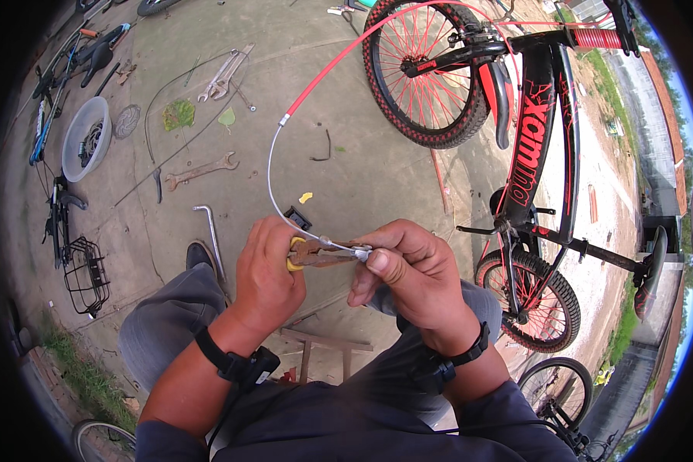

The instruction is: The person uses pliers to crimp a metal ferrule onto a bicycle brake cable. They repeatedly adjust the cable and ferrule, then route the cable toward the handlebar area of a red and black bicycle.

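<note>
My left hand (269,273) is closed round rusty pliers with yellow handles (316,251). The pliers' jaws are at the end of a thin steel cable (271,185), by a small silver fitting (360,253) pinched in my right hand (408,277). The cable loops upward into red housing (319,81), which arcs toward a black and red bicycle (537,131) lying along the right. A small black part (296,218) is on the ground just beyond my left hand.
Spanners (223,77), another large spanner (200,171), a bent bar (215,242), a plastic tub of parts (85,138), leaves and cables lie on the concrete. Bicycle parts (69,231) line the left, a wooden stool (323,336) is between my legs, another bicycle (556,389) stands lower right.
</note>
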